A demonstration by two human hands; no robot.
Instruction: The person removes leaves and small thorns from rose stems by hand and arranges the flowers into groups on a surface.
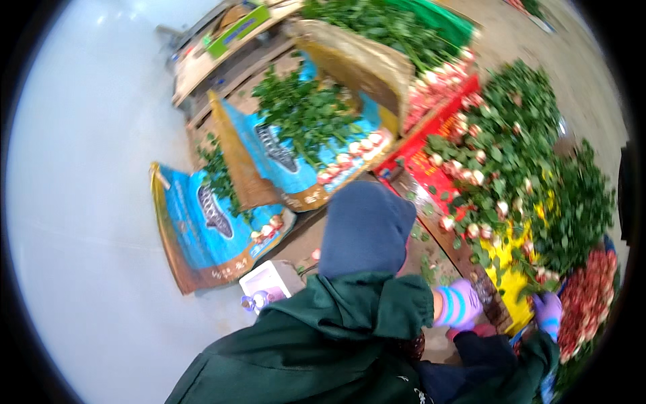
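Neither my left hand nor my right hand is in view. A co-worker point(303, 353) in a dark green hooded top and a blue head covering fills the lower middle. One of the co-worker's lilac gloves point(462, 303) is beside a wooden edge. The other lilac glove point(547, 308) touches stems by a yellow sheet point(509, 298). Leafy pink-and-white roses point(499, 166) lie over the red and yellow surface. Printed blue-and-brown wrapping sheets hold a larger rose bunch point(308, 116) in the middle and a smaller one point(224, 187) lower left.
Packed rose heads point(588, 303) stand at the right. More roses lie beside a green liner point(444, 25) above a red edge point(429, 126). A white container point(265, 283) is left of the co-worker; a green box point(239, 33) rests on a wooden shelf. Leaves litter the wood.
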